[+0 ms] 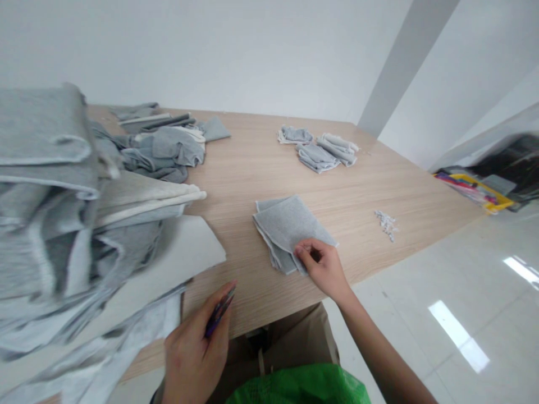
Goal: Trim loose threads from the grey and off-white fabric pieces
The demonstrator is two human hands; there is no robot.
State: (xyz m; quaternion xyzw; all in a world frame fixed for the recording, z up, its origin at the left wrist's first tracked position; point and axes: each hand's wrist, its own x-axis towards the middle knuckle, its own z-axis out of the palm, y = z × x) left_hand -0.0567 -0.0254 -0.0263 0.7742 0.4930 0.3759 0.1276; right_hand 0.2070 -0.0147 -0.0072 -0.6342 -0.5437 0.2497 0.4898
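Note:
My left hand [197, 342] is closed around small thread snips [221, 310] with a purple handle, their narrow metal tip pointing up and away over the table's near edge. My right hand [322, 264] pinches the near edge of the top piece in a small stack of grey fabric pieces [290, 221]. These pieces lie flat on the table in front of me, fanned slightly with their corners out of line. Thumb and forefinger meet at the fabric's edge, and the other fingers are curled in.
A tall heap of grey and cream fabric [46, 213] covers the table's left side, with a looser pile [164, 146] behind it. Several folded fabric bundles [318, 157] lie at the back. White scraps [386, 224] sit right on the wooden table [240, 168]. A yellow-rimmed tray [475, 191] is beyond.

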